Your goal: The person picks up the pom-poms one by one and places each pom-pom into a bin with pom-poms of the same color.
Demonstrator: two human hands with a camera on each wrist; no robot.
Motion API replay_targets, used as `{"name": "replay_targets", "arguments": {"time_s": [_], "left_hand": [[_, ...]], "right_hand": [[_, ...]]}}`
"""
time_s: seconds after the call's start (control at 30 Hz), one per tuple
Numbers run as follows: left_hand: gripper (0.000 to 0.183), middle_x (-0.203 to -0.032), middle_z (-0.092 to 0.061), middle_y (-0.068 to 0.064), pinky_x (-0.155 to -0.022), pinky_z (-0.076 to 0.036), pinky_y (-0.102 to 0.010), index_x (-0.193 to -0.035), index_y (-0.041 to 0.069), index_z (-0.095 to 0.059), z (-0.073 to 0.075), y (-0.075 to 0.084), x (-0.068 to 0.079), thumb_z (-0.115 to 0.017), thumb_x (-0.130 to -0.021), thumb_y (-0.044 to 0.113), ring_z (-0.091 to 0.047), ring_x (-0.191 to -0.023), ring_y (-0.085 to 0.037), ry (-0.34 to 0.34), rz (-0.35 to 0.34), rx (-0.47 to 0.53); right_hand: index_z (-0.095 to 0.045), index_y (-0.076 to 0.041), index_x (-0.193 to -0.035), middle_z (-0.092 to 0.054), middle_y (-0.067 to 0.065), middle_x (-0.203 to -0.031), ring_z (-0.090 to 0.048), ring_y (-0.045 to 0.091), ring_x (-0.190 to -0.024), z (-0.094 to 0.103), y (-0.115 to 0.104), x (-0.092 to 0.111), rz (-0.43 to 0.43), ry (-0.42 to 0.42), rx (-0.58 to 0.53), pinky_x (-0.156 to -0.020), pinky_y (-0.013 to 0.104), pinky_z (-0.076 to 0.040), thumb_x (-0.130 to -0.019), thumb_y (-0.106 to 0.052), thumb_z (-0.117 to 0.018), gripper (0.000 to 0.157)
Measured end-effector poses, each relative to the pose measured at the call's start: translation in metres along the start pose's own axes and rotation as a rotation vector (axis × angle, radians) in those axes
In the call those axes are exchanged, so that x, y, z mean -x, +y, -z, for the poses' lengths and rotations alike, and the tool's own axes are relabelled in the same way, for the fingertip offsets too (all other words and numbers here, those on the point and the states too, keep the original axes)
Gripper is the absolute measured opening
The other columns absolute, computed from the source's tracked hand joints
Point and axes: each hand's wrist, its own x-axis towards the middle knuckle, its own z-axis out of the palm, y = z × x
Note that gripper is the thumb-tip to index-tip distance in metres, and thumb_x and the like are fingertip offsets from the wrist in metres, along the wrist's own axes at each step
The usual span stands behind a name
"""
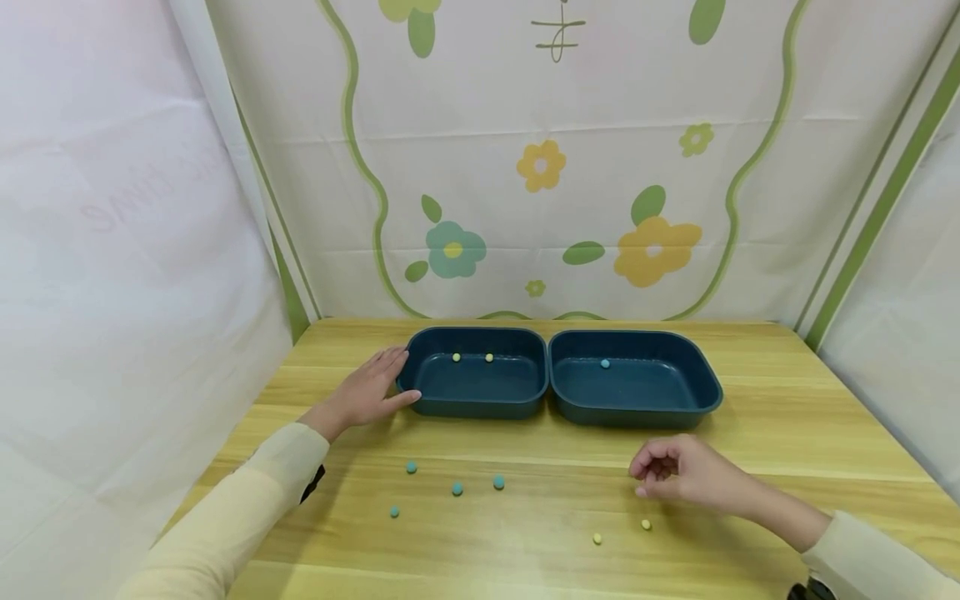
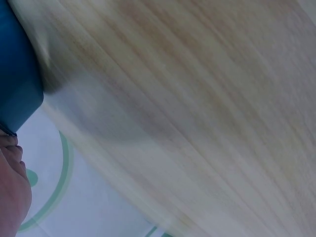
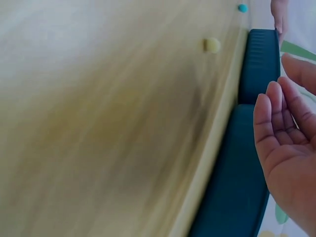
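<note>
My left hand (image 1: 367, 392) rests at the left end of a dark blue bin (image 1: 476, 410), fingers extended along its rim and thumb at the front corner. Two small yellow balls (image 1: 489, 357) lie inside that bin. A second dark blue bin (image 1: 637, 419) stands right beside it and holds one small blue ball (image 1: 605, 364). In front of the right bin, my right hand (image 1: 693, 473) hovers over the table with fingers loosely bent. The right wrist view shows nothing between its fingers (image 3: 264, 116) and thumb. Two yellow balls (image 1: 646, 524) lie on the table just below this hand.
Several blue balls (image 1: 457, 488) are scattered on the wooden table (image 1: 525, 558) in front of the left bin. Behind the bins hangs a white cloth (image 1: 480, 183) with printed flowers. More white cloth (image 1: 112, 292) hangs along both sides.
</note>
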Motion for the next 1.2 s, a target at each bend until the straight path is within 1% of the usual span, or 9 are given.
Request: {"name": "replay_targets", "arguments": {"time_s": [0.07, 0.2, 0.37, 0.57, 0.7, 0.83, 1.2], "left_hand": [[0.086, -0.157, -0.021, -0.021, -0.117, -0.012, -0.048, -0.151, -0.005, -0.025, 0.000, 0.000, 0.000, -0.045, -0.097, 0.059, -0.016, -0.145, -0.034, -0.003, 0.003, 0.004], [0.086, -0.158, -0.020, -0.020, -0.117, -0.013, -0.048, -0.151, -0.005, -0.024, 0.001, 0.001, 0.000, -0.045, -0.097, 0.058, -0.015, -0.145, -0.034, -0.004, 0.009, 0.006], [0.086, -0.158, -0.019, -0.018, -0.117, -0.012, -0.046, -0.152, -0.004, -0.024, 0.000, 0.001, -0.001, -0.044, -0.097, 0.060, -0.015, -0.145, -0.033, -0.008, 0.012, 0.003], [0.086, -0.158, -0.019, -0.018, -0.117, -0.012, -0.047, -0.151, -0.004, -0.024, 0.000, 0.001, -0.001, -0.044, -0.097, 0.060, -0.015, -0.145, -0.033, -0.012, 0.014, 0.007], [0.086, -0.158, -0.019, -0.018, -0.117, -0.012, -0.047, -0.151, -0.004, -0.024, 0.000, 0.000, -0.001, -0.044, -0.097, 0.059, -0.015, -0.145, -0.033, -0.010, 0.013, 0.006], [0.086, -0.158, -0.019, -0.018, -0.117, -0.013, -0.046, -0.152, -0.004, -0.024, -0.002, -0.002, -0.001, -0.043, -0.097, 0.060, -0.015, -0.145, -0.032, -0.004, 0.013, 0.002], [0.087, -0.159, -0.018, -0.018, -0.117, -0.012, -0.047, -0.152, -0.004, -0.023, -0.002, -0.002, -0.001, -0.043, -0.097, 0.061, -0.015, -0.146, -0.033, -0.011, 0.010, 0.007]], "right_hand": [[-0.068, -0.002, -0.094, -0.066, 0.004, -0.084, -0.059, 0.010, -0.071, -0.002, 0.003, 0.003, 0.023, -0.023, -0.007, -0.062, 0.026, -0.053, -0.085, -0.006, -0.075, 0.012], [-0.068, -0.005, -0.093, -0.065, 0.006, -0.084, -0.058, 0.009, -0.070, -0.004, 0.008, 0.008, 0.040, -0.068, -0.027, -0.060, 0.026, -0.053, -0.084, -0.006, -0.075, 0.011], [-0.069, -0.008, -0.091, -0.065, 0.004, -0.083, -0.057, 0.004, -0.070, -0.006, 0.010, 0.012, 0.011, -0.129, -0.038, -0.059, 0.026, -0.053, -0.084, -0.009, -0.076, 0.010], [-0.069, -0.009, -0.091, -0.064, -0.004, -0.082, -0.057, 0.002, -0.070, -0.008, 0.013, 0.014, -0.015, -0.197, -0.062, -0.058, 0.026, -0.053, -0.084, -0.010, -0.076, 0.009], [-0.069, -0.010, -0.091, -0.063, -0.006, -0.082, -0.056, 0.002, -0.069, -0.010, 0.016, 0.015, -0.024, -0.209, -0.064, -0.057, 0.026, -0.053, -0.085, -0.012, -0.076, 0.010], [-0.069, -0.013, -0.091, -0.063, -0.007, -0.082, -0.056, 0.002, -0.069, -0.012, 0.019, 0.015, -0.004, -0.203, -0.023, -0.057, 0.025, -0.053, -0.084, -0.014, -0.077, 0.011], [-0.067, -0.019, -0.089, -0.061, -0.011, -0.082, -0.055, 0.000, -0.068, -0.014, 0.022, 0.014, 0.034, -0.204, 0.073, -0.056, 0.024, -0.052, -0.083, -0.011, -0.077, 0.014]]}}
